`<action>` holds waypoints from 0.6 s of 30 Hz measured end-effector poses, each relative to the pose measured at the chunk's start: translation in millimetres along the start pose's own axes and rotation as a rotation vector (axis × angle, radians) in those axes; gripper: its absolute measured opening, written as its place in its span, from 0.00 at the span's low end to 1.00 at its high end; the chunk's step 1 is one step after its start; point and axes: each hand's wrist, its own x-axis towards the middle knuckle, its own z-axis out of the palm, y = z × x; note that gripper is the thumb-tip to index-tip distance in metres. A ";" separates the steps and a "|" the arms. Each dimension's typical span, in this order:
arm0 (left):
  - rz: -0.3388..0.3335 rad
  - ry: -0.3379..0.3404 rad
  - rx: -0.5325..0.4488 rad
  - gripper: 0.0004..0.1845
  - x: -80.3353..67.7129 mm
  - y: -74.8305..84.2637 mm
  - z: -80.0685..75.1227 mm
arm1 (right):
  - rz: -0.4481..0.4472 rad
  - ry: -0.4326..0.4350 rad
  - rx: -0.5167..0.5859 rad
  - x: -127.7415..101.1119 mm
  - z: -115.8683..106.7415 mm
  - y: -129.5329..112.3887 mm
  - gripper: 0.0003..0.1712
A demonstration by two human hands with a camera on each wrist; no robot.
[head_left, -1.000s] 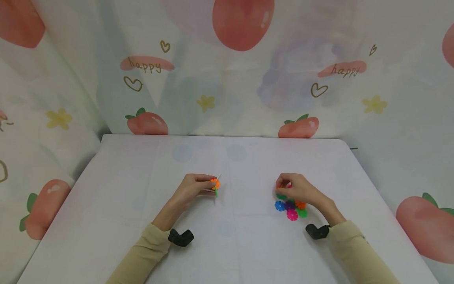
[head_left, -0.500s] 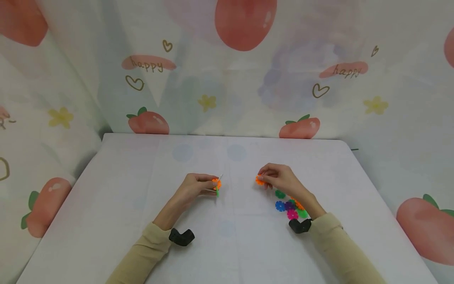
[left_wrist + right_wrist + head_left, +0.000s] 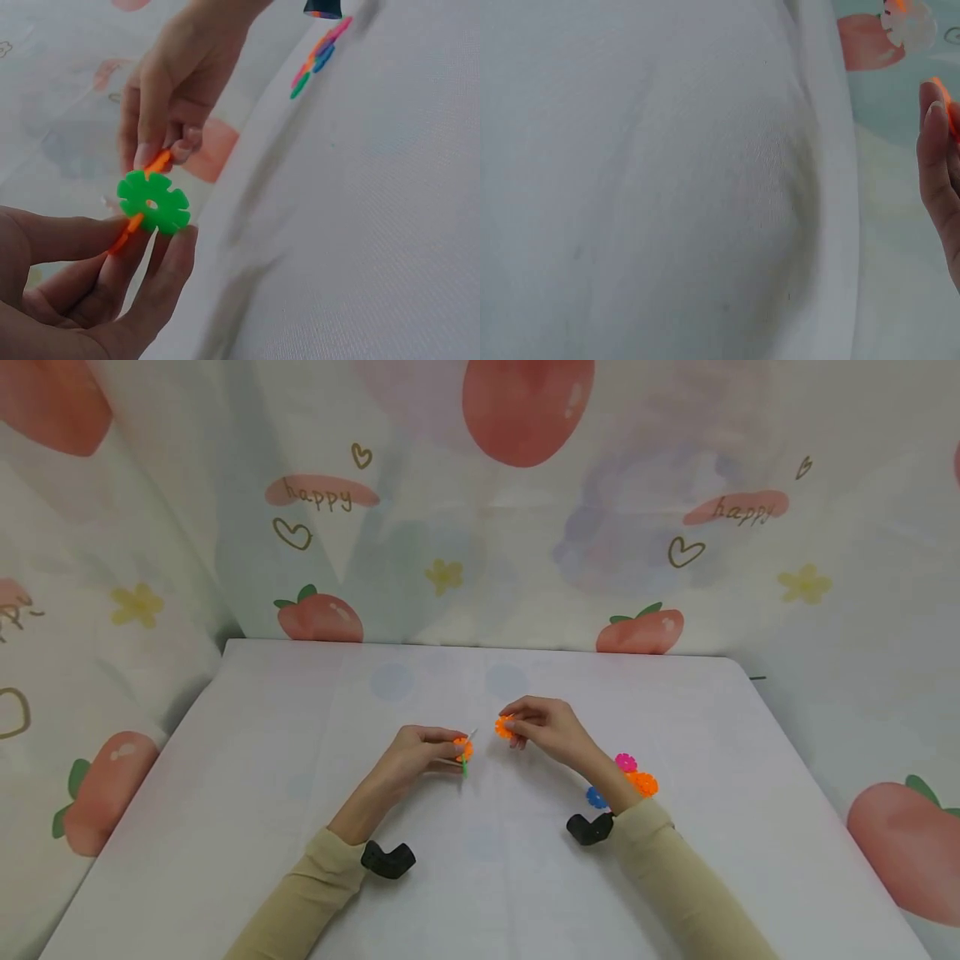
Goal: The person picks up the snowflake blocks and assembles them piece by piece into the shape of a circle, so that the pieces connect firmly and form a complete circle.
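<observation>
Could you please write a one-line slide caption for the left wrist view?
Left hand pinches joined green disc and orange disc; right hand brings another orange piece close.

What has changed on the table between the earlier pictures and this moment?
The right hand left the pile of coloured plastic flower discs, took hold of an orange plastic flower disc and carried it leftward toward the left hand. The left hand stayed put, gripping its joined orange and green flower discs.
</observation>
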 end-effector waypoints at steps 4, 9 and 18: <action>0.009 -0.011 0.008 0.15 0.2 -1.3 1.0 | -0.023 -0.005 0.045 5.3 8.0 -2.6 0.11; 0.015 -0.038 0.021 0.15 0.4 -3.4 1.6 | -0.012 -0.014 0.083 10.2 15.9 -3.6 0.11; 0.010 -0.017 0.029 0.14 -1.5 -0.8 3.9 | 0.049 -0.053 0.160 14.5 22.5 -8.7 0.11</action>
